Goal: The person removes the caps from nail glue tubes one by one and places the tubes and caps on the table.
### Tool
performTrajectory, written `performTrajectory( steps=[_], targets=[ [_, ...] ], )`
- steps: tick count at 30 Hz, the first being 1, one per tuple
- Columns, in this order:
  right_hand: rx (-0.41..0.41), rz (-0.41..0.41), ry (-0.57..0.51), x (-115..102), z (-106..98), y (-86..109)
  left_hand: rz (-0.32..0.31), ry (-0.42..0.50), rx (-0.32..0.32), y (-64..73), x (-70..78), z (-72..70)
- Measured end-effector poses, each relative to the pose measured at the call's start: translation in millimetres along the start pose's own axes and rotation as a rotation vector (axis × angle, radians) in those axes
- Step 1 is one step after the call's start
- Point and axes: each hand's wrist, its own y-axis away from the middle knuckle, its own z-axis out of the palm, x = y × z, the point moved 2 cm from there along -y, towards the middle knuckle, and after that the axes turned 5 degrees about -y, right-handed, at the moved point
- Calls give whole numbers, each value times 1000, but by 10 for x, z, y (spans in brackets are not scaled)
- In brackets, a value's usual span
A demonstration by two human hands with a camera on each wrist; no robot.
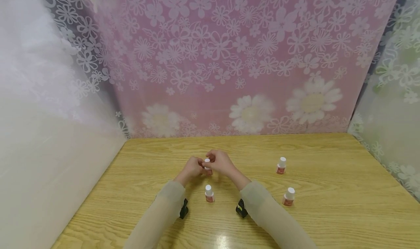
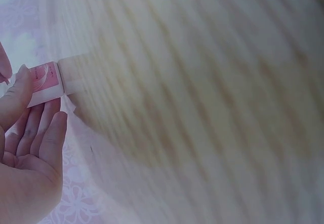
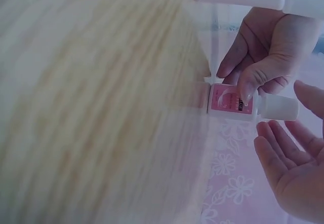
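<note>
A small white plastic bottle [image 3: 230, 98] with a red-pink label stands on the table toward the back, its white cap [image 3: 279, 107] on top. My left hand [image 1: 193, 167] holds it by the body, thumb on the label and fingers behind, as the left wrist view of the bottle [image 2: 46, 82] shows. Beside the cap is my right hand [image 1: 222, 163]; its thumb and relaxed fingers lie on either side of the cap, with a gap visible in the right wrist view. A second such bottle [image 1: 209, 194] stands between the forearms.
Two more capped bottles stand on the right, one farther back [image 1: 281, 166] and one nearer [image 1: 288, 197]. The wood-grain table [image 1: 334, 176] meets a pink flowered sheet [image 1: 203, 77] at the back. Pale sheets hang at the left [image 1: 49, 114] and right [image 1: 393, 114].
</note>
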Motion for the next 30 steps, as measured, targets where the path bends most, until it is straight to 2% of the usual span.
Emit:
performTrajectory(
  steps=[3, 8, 15, 30],
  targets=[
    [34, 22, 6, 1, -12, -3, 1, -4, -2, 6, 5, 2],
    [47, 19, 14, -14, -27, 6, 14, -10, -5, 11, 12, -1],
    [33, -8, 36, -22, -19, 11, 13, -18, -6, 10, 15, -2],
    [-17, -26, -6, 19, 29, -3, 13, 4, -4, 0, 11, 0]
  ],
)
